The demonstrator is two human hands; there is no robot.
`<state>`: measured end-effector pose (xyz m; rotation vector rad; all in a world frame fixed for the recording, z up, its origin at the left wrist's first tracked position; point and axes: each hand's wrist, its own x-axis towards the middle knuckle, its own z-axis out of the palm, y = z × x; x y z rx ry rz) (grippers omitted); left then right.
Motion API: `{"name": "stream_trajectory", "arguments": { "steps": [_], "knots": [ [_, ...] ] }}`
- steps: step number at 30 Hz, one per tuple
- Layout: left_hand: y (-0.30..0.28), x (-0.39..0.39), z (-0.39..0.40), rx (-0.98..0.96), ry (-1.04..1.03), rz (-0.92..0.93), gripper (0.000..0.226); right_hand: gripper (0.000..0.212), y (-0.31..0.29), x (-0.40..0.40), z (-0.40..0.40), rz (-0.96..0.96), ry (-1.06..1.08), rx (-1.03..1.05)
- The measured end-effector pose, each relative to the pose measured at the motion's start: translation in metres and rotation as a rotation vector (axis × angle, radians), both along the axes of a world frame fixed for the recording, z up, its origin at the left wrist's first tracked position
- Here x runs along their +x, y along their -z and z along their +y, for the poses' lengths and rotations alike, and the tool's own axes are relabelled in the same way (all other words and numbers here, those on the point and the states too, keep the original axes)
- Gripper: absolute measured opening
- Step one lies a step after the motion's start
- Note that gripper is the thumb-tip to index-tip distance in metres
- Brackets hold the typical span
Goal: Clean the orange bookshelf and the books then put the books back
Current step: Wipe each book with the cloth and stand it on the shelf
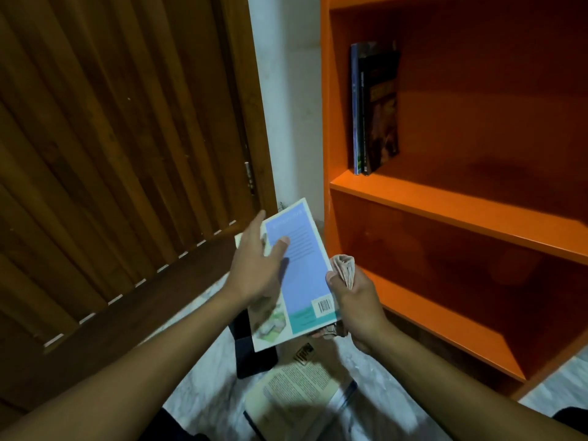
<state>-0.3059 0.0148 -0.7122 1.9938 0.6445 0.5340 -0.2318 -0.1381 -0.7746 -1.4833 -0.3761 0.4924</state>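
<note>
Head view: orange bookshelf (413,202) held two books (377,106) upright at the left of one shelf. Left hand (254,268) gripped a blue book (300,275), thumb on its cover, beside the shelf. Right hand (353,297) clutched a folded cloth (345,268). Open book (299,393) lay on the floor (203,399); wooden door (121,154) stood left.
</note>
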Motion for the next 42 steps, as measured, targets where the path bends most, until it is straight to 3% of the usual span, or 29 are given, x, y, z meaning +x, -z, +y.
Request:
{"name": "stream_trajectory", "arguments": {
  "steps": [3,7,10,13,15,17,20,22,23,26,30,34,37,42],
  "knots": [
    [0.003,0.009,-0.022,-0.219,0.086,0.017,0.081,0.002,0.006,-0.009,0.002,-0.267,0.040,-0.104],
    [0.008,0.017,-0.027,-0.205,-0.024,-0.050,0.095,0.026,0.004,-0.027,-0.003,-0.652,-0.003,-0.233],
    [0.013,0.019,-0.023,-0.213,-0.072,-0.164,0.086,0.033,0.001,-0.031,-0.002,-0.744,-0.010,-0.244],
    [0.015,0.018,-0.012,-0.222,-0.134,-0.209,0.064,0.037,0.002,-0.026,0.002,-0.747,-0.061,-0.219],
    [0.018,0.018,-0.006,-0.241,-0.149,-0.202,0.056,0.037,0.004,-0.020,0.005,-0.657,-0.094,-0.248],
    [0.019,0.017,-0.001,-0.253,-0.120,-0.183,0.053,0.037,0.000,-0.011,0.007,-0.415,-0.080,-0.193],
    [0.016,0.014,0.004,-0.280,-0.063,-0.186,0.049,0.018,-0.016,0.012,0.001,0.037,0.122,0.023],
    [0.013,0.011,0.006,-0.308,-0.020,-0.174,0.047,0.020,-0.028,0.032,-0.005,0.300,0.258,0.187],
    [0.011,0.009,0.008,-0.307,0.002,-0.173,0.047,0.023,-0.034,0.043,-0.009,0.334,0.334,0.226],
    [0.004,0.004,0.012,-0.313,0.075,-0.186,0.046,0.023,-0.051,0.064,-0.022,0.102,0.525,0.239],
    [-0.002,-0.002,0.010,-0.357,0.203,-0.204,0.044,0.020,-0.067,0.072,-0.029,-0.427,0.466,0.137],
    [-0.002,0.002,0.003,-0.422,0.271,-0.228,0.046,0.063,-0.043,0.068,-0.015,-0.879,0.210,-0.226],
    [0.001,0.004,0.002,-0.486,0.272,-0.251,0.047,0.072,-0.026,0.051,-0.009,-0.882,0.120,-0.236],
    [-0.001,0.007,0.004,-0.598,0.254,-0.299,0.042,0.070,0.001,0.032,-0.007,-0.793,0.024,-0.110]
  ]
}}
